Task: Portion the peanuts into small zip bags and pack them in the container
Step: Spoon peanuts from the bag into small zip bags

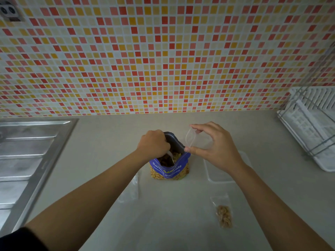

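A blue bag of salted peanuts (170, 169) stands open at the middle of the counter. My left hand (154, 144) is over its mouth, gripping a white plastic spoon (171, 158) that dips into the nuts. My right hand (215, 144) is just right of the bag and pinches an empty clear small zip bag (196, 140), holding its mouth wide. A filled small zip bag of peanuts (223, 213) lies flat on the counter in front of my right forearm. A clear plastic container (217, 176) sits under my right wrist, partly hidden.
A steel sink drainboard (27, 160) runs along the left. A white dish rack (311, 124) stands at the right against the tiled wall. More clear empty zip bags (131, 191) lie left of the peanut bag.
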Available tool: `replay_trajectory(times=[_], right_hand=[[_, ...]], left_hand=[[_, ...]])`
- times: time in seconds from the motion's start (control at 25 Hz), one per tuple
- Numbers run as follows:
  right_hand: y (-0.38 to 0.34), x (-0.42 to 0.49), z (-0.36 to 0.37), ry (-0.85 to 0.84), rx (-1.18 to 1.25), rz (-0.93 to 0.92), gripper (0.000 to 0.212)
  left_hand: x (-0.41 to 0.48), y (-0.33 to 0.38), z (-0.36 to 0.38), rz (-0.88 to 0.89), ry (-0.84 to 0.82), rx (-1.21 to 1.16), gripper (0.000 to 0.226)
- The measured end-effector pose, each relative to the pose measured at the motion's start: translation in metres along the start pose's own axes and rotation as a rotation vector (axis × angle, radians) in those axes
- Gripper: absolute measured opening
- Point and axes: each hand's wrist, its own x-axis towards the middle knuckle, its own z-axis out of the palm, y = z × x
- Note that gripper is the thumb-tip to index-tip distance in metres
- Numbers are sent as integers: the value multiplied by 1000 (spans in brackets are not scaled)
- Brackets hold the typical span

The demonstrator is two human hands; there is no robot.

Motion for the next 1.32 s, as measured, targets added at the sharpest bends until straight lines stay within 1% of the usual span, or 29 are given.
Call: replay_trajectory(times=[0.16, 0.24, 0.36, 0.48, 0.64, 0.8, 0.96, 1.08, 1.2, 1.32], right_hand=[[2, -4, -1, -20, 13, 14, 65], [1, -6, -1, -18, 15, 22, 64], [-1, -9, 2, -17, 8, 20, 63], [-5, -11, 8, -31, -22, 20, 64], [-6, -10, 9, -36, -90, 41, 65], [-8, -10, 13, -56, -142, 54, 62], [-11, -8, 20, -75, -196, 58, 62], [-15, -5, 24, -93, -219, 67, 64], [-19, 0, 29, -98, -206, 78, 65], [-25, 4, 33, -110, -189, 78, 63]], left_hand=[[-2, -9, -5, -5, 16, -63, 30], [-6, -16, -12, 3, 51, -111, 29], [-15, -29, -22, 9, 56, -220, 25], [-20, -41, -26, -8, 32, -346, 22], [-22, -53, -29, -42, 38, -384, 22], [-25, -68, -31, -92, 38, -509, 22], [-29, -75, -39, -122, 66, -553, 20], [-30, -76, -58, -125, 108, -567, 19], [-31, -69, -79, -67, 129, -563, 17], [-29, -60, -87, -18, 120, -489, 17]])
